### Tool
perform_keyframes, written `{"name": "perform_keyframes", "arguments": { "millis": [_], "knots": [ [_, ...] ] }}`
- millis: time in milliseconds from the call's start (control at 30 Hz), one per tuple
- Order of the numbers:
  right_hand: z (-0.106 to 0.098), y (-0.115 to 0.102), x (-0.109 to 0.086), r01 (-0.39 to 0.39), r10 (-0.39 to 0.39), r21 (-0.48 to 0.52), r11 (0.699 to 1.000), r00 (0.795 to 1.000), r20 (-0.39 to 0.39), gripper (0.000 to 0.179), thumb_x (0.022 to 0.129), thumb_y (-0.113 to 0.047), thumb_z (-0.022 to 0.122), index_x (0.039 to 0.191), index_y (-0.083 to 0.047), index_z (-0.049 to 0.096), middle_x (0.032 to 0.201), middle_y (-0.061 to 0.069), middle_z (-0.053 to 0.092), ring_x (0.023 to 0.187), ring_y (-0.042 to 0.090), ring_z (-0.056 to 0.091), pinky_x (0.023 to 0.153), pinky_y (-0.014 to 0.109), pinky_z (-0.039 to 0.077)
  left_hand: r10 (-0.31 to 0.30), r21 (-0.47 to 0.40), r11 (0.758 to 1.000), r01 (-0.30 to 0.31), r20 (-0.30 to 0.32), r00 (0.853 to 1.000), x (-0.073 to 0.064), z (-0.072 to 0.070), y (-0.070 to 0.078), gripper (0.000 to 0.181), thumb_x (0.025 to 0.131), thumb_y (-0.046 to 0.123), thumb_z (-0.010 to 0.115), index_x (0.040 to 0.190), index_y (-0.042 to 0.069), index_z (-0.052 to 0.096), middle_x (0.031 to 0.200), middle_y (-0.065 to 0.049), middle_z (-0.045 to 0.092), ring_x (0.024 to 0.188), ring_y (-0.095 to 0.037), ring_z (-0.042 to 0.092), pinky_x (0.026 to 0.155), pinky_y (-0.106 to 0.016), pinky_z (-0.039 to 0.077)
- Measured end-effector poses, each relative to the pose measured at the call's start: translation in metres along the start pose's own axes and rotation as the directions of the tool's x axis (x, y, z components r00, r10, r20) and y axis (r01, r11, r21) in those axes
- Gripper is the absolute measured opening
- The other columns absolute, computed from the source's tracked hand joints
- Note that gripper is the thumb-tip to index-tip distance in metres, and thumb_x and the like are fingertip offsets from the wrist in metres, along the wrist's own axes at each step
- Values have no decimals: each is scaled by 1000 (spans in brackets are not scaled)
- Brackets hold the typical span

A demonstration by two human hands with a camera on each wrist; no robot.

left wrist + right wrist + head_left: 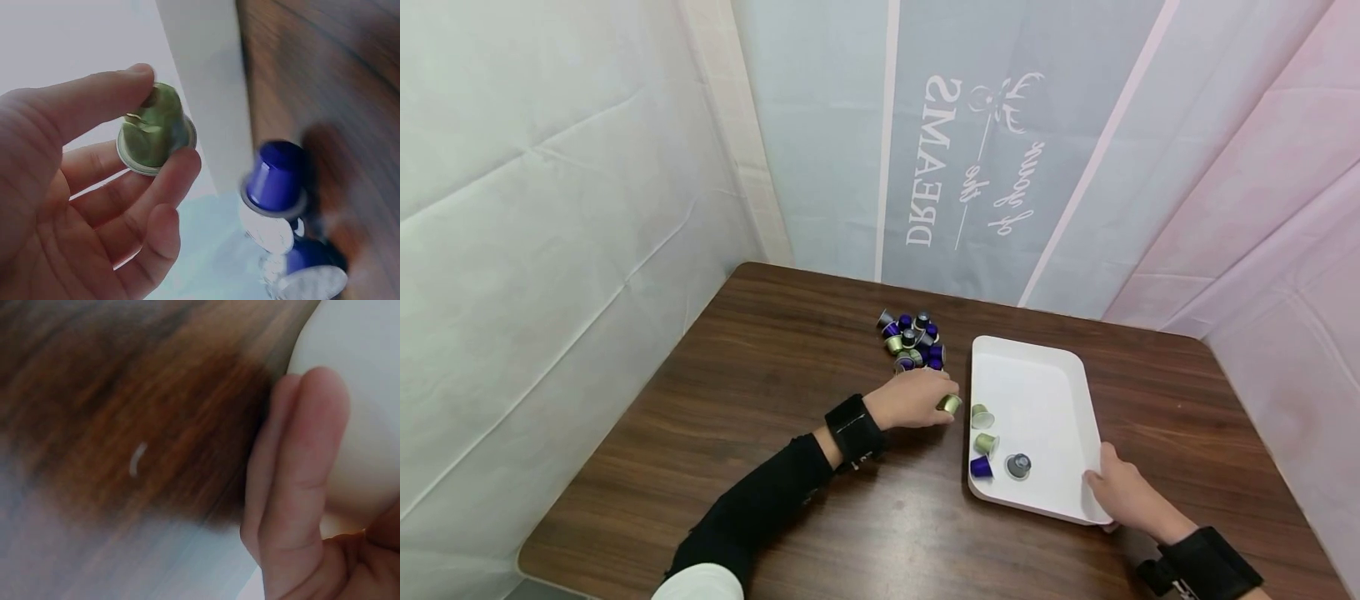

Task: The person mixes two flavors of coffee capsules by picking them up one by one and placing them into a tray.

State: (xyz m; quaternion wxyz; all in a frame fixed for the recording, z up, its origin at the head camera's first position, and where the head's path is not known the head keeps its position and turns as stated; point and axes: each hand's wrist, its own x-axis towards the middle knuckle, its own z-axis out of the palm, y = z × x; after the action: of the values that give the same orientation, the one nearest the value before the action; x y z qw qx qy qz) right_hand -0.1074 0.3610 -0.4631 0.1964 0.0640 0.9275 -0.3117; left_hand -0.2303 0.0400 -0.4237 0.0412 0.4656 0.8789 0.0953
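Note:
My left hand (916,398) pinches a green coffee capsule (150,134) between thumb and fingers, just left of the white tray (1045,383). In the left wrist view the capsule's side looks dented. Beyond that hand lies a heap of blue, green and grey coffee capsules (923,340), its near part hidden by the hand. My right hand (1129,493) grips the tray's near right corner, fingers (303,462) along the outer wall. Inside the tray, toward the near left, are two green capsules (986,444), a blue capsule (981,467) and a grey capsule (1018,465).
A dark brown wooden table (760,358) carries the tray and the heap. Pale fabric curtains (820,133) hang behind the table and at both sides, close to its edges.

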Motion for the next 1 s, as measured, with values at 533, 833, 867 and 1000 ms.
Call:
{"name": "perform_keyframes", "arguments": {
  "millis": [533, 833, 867, 1000],
  "knots": [
    [0, 1, 0, 4, -4, -5, 1000, 1000, 8, 46, 97, -3, 37, 125, 21, 10, 72, 18, 46, 47, 22, 55, 43, 36, 48, 109, 61, 991, -116, 99, 989, 39, 3, 54, 32, 93, 45, 55, 108, 17, 59, 87, 9, 50, 73, -3, 46, 60, -17, 39],
    [0, 1, 0, 0, 0, -15, 1000, 1000, -15, 45, 97, -3, 37, 124, 21, 11, 72, 19, 46, 45, 21, 55, 42, 36, 48, 151, 95, 982, -163, 120, 981, 53, 8, 70, 33, 92, 44, 58, 113, 18, 59, 90, 11, 52, 77, 0, 47, 66, -16, 41],
    [0, 1, 0, -1, 0, -13, 1000, 1000, -15, 45, 97, -3, 37, 124, 21, 11, 72, 19, 46, 45, 21, 55, 42, 36, 48, 154, 90, 982, -166, 121, 981, 54, 9, 71, 33, 92, 43, 58, 114, 18, 59, 91, 10, 52, 78, -1, 47, 67, -16, 41],
    [0, 0, -1, -1, 1, -5, 1000, 1000, -13, 45, 97, -2, 37, 124, 21, 11, 74, 20, 46, 46, 20, 56, 42, 36, 48, 175, 55, 982, -182, 109, 978, 55, 11, 74, 31, 92, 37, 61, 116, 18, 60, 94, 9, 53, 79, -1, 46, 70, -15, 40]
  ]
}}
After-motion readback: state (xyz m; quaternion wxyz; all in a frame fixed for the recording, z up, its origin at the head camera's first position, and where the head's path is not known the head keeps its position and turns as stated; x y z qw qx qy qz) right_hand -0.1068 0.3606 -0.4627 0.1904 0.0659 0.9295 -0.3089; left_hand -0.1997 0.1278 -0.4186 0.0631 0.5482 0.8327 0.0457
